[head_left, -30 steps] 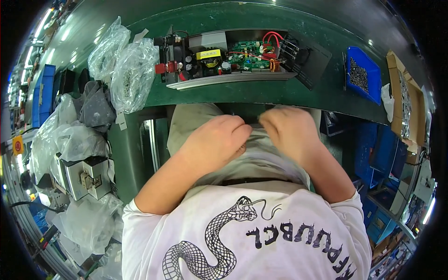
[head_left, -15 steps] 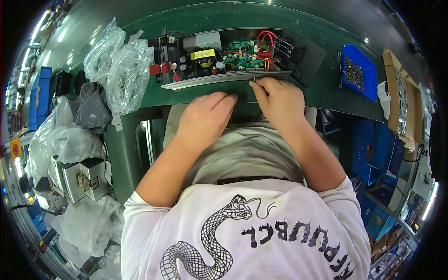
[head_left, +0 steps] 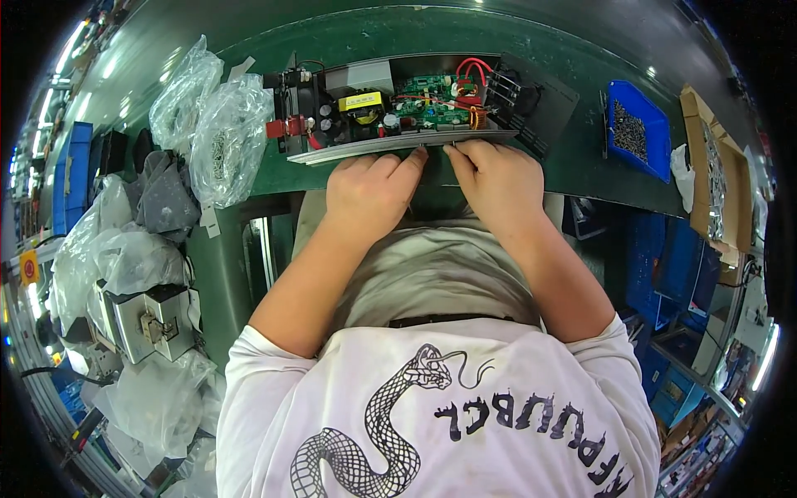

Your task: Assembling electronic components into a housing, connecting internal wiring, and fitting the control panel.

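Green bench [head_left: 573,173] with an opened-up metal-cased circuit unit [head_left: 411,106] lying near its front edge. Left hand [head_left: 369,195] is half curled, fingertips at the casing's near rail [head_left: 365,150], can't tell if it's gripping anything. Right hand [head_left: 502,178] is pinched beside it on a tiny dark bit [head_left: 453,144].

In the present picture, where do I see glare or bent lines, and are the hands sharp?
Head view: the far edge of the green bench bows, corners are black; head view: glints dot the clear plastic bags, and the lamp at the right rim looks blown out; head view: left hand and right hand look fairly sharp.
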### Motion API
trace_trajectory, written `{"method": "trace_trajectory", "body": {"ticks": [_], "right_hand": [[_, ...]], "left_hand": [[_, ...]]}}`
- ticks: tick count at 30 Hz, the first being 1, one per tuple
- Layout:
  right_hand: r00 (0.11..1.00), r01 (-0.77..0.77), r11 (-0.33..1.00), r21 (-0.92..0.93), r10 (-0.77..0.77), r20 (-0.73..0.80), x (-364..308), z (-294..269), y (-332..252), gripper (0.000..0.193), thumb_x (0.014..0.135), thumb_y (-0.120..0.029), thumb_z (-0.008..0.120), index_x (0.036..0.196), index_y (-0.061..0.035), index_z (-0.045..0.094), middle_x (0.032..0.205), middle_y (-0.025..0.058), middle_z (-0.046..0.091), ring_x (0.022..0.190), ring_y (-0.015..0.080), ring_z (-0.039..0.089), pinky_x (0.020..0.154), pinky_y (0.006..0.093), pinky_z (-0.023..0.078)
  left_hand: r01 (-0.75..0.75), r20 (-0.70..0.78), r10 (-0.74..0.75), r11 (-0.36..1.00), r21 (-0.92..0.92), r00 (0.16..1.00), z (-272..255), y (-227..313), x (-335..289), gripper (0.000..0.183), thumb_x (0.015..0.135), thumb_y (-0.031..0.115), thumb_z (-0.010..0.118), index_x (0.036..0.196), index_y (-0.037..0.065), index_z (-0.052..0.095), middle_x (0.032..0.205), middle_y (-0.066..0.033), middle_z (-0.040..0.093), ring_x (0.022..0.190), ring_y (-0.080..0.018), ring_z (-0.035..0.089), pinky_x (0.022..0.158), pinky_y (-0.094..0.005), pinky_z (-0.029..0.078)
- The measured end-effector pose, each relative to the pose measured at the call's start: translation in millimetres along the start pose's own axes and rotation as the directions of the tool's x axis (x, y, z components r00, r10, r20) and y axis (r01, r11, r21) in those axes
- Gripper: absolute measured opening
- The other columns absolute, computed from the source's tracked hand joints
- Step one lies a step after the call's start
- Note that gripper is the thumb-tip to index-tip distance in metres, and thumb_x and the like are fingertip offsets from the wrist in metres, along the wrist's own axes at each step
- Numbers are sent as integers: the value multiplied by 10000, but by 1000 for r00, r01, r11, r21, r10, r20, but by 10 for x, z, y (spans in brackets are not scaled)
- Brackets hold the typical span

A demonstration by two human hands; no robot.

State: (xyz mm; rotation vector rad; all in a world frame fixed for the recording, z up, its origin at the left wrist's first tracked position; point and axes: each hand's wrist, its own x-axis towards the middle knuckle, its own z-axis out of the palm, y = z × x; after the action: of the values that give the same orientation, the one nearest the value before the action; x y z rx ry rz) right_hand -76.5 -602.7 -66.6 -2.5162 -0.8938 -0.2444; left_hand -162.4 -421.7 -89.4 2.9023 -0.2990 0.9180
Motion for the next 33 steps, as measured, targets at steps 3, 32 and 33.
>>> {"method": "trace_trajectory", "body": {"ticks": [3,32,33], "right_hand": [[999,33,999,-13,-33,-24,11,-28,14,126,874,-249,774,843,-129,752,736,89,716,649,308,687,597,415,536],[997,68,998,6,-68,-40,4,11,66,109,871,-239,765,865,-131,754,749,85,711,668,314,684,610,418,540],[997,64,998,-1,-64,-35,0,17,70,111,871,-240,764,862,-130,752,746,85,709,664,314,683,607,419,539]], "left_hand": [[15,-21,-15,1000,11,1000,24,16,12,298,769,190,706,1060,183,769,670,29,530,590,-161,596,542,-314,497],[79,82,-75,996,-52,994,-42,58,67,227,820,158,692,1045,148,714,760,-25,675,663,-217,675,627,-360,546],[78,81,-74,996,-51,994,-40,54,66,227,820,158,692,1045,148,714,760,-25,675,663,-217,675,627,-360,546]]}}
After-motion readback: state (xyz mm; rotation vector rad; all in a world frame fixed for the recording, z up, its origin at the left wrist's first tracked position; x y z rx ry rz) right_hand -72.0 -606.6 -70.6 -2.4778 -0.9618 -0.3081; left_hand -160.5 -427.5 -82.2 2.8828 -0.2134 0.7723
